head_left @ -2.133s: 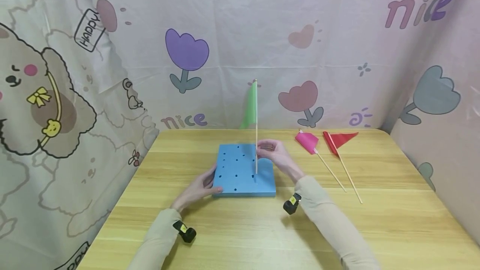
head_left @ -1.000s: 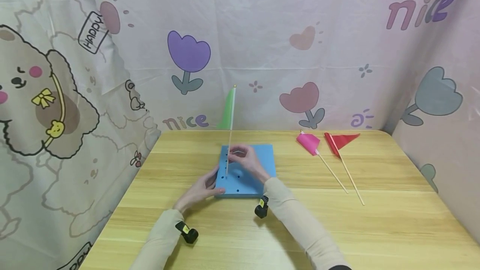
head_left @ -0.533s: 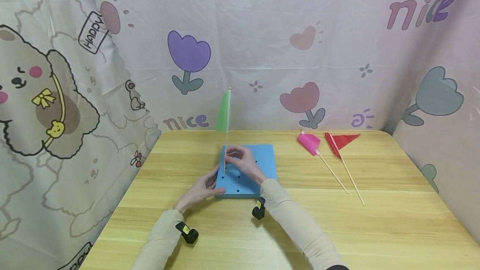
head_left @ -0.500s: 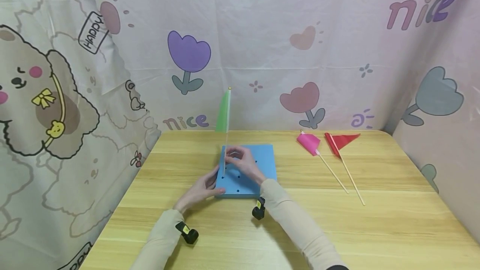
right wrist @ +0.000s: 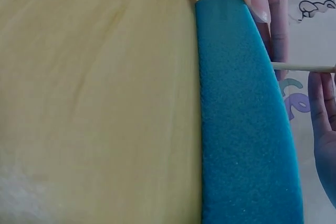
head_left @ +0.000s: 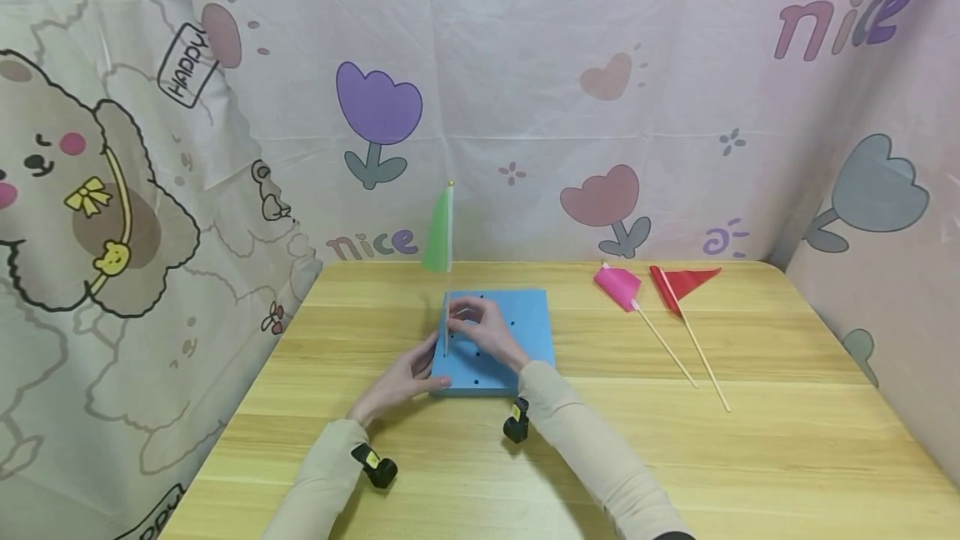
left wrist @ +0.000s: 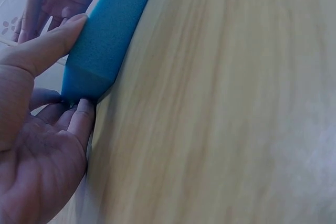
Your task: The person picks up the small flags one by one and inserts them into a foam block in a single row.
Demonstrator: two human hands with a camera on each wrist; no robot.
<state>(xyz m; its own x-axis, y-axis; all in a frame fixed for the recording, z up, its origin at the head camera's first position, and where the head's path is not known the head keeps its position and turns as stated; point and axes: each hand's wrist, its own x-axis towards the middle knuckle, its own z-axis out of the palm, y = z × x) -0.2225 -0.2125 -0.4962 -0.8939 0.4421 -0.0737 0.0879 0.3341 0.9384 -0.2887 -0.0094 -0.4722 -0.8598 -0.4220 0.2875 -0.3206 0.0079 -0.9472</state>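
Observation:
A blue foam block (head_left: 528,315) with several small dark holes lies on the table. My left hand (head_left: 397,382) holds its left front corner, thumb over the top edge and fingers along the side. Above the block, my right hand (head_left: 487,332) pinches the thin wooden stick of a green flag (head_left: 438,233). The flag stands nearly upright, and its lower end meets the block at a hole near the left edge. In the right wrist view the stick (right wrist: 299,67) runs from the foam to my right fingertips; the green cloth is outside that view.
To the right on the wooden table (head_left: 780,457) lie a pink flag (head_left: 618,286) and a red flag (head_left: 684,282), their sticks angled toward the front. A patterned cloth (head_left: 480,90) hangs behind the table and along both sides.
My right hand has carried the green flag from the block's right side to its left. In the last half second the flag has sunk slightly and straightened. My left hand keeps its place.

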